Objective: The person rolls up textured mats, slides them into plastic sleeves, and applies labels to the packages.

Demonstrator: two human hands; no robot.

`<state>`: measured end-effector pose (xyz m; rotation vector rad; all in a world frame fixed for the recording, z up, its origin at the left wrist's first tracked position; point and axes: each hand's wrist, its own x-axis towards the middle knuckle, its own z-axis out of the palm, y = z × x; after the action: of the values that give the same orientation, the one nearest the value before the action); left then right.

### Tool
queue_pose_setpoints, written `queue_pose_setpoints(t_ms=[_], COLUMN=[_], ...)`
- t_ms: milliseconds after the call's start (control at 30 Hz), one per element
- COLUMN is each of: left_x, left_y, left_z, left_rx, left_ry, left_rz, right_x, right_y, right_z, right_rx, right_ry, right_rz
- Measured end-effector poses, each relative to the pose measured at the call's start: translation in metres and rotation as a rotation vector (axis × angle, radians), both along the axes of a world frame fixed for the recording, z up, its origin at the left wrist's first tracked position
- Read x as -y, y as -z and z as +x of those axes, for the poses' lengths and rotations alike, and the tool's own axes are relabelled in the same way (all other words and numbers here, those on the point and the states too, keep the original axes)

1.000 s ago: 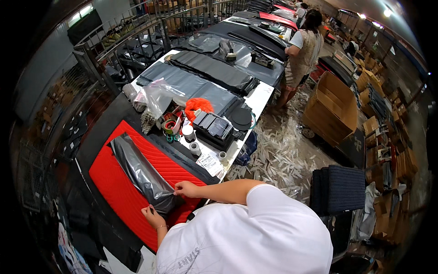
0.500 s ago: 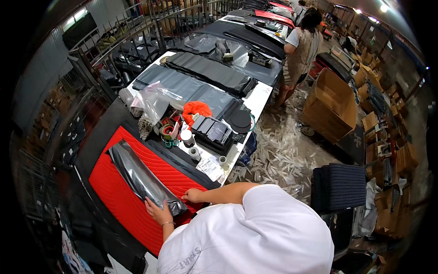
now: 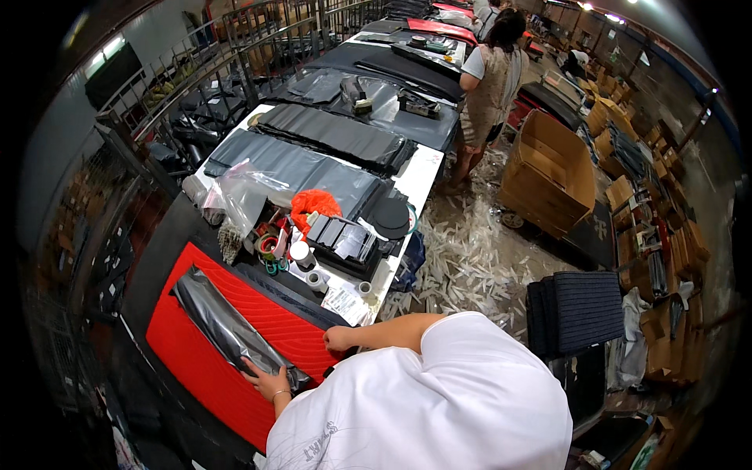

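A red quilted mat (image 3: 196, 356) lies on the black table (image 3: 157, 243) in front of me. Across it runs a long strip wrapped in shiny grey plastic film (image 3: 223, 325). My left hand (image 3: 269, 384) lies flat with fingers spread on the near end of that strip. My right hand (image 3: 338, 338) rests curled on the mat's right edge, a short way from the strip; I cannot make out anything in it.
Tape rolls (image 3: 301, 254), scissors, an orange cloth (image 3: 315, 205) and black flat pieces (image 3: 345, 239) crowd the white table beyond. Another person (image 3: 489, 82) stands at a farther table. A cardboard box (image 3: 548, 172), paper scraps on the floor and a dark stack (image 3: 576, 309) lie to the right.
My view has shifted forward. My right hand has slid rightward off the wrapped strip to the mat's edge; my left hand stays on the strip's near end.
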<state>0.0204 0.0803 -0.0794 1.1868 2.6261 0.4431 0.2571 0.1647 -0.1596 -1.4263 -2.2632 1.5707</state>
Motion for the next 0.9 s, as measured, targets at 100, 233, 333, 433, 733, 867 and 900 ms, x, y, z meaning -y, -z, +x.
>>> queue_pose_setpoints(t_ms=[100,233,333,433,733,867,900], left_x=[0.018,0.032,0.033,0.029,0.024,0.034,0.028], left_y=[0.005,0.017,0.028,0.033,0.018,0.016,0.000], left_z=[0.007,0.012,0.010,0.001,0.006,-0.001,0.007], left_rx=[-0.040,-0.064,-0.065,-0.015,0.077,0.041,0.116], left_ry=[0.033,0.058,0.089,0.131,0.156,0.164,0.152], left_rz=[0.038,0.044,0.058,0.086,0.155,0.156,0.104], right_x=[-0.004,-0.001,0.000,0.002,-0.001,0.007,0.006], right_y=[-0.002,0.000,0.005,0.009,0.043,0.028,0.043], right_z=[0.001,0.009,0.013,0.016,0.018,0.012,0.023], right_rx=[0.056,0.009,-0.017,-0.033,0.121,0.086,0.055], right_ry=[-0.119,-0.035,0.024,0.068,0.038,0.119,0.214], right_rz=[0.085,-0.011,-0.077,-0.123,0.285,0.059,0.010])
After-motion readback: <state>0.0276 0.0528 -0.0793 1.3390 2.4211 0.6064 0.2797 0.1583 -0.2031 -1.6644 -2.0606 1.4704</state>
